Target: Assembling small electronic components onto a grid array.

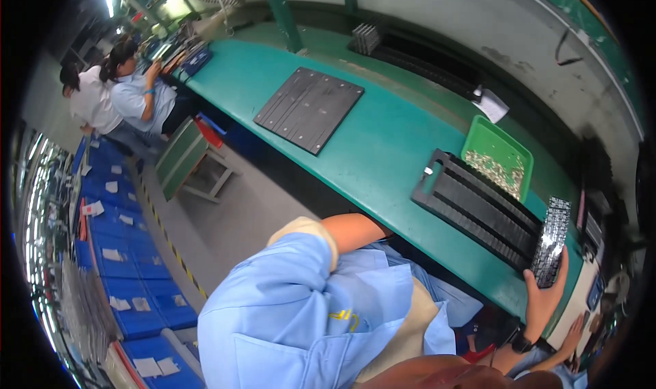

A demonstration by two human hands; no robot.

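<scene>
The right hand rises from the lower right edge, wrist bent back, a dark watch on the wrist. Its fingers are wrapped around the near end of a keyboard part, a narrow grey-and-black panel of small keys held nearly upright; thumb on the left edge, fingertips on the right edge, clamping it. The part stands just right of a black slotted fixture, which lies on the green counter near its near edge. A green tray of small pale pieces sits just beyond the fixture, touching or almost touching it. Farther left on the counter lies a dark flat plate, well apart from the fixture. The left arm is bent across the body, bare forearm pointing right toward the counter edge, light-blue sleeve covering the upper arm; the left hand is hidden below the counter edge, so its finger state cannot be told. At far left, two other persons sit at the counter's far end. Blue crates line the floor on the left.
</scene>
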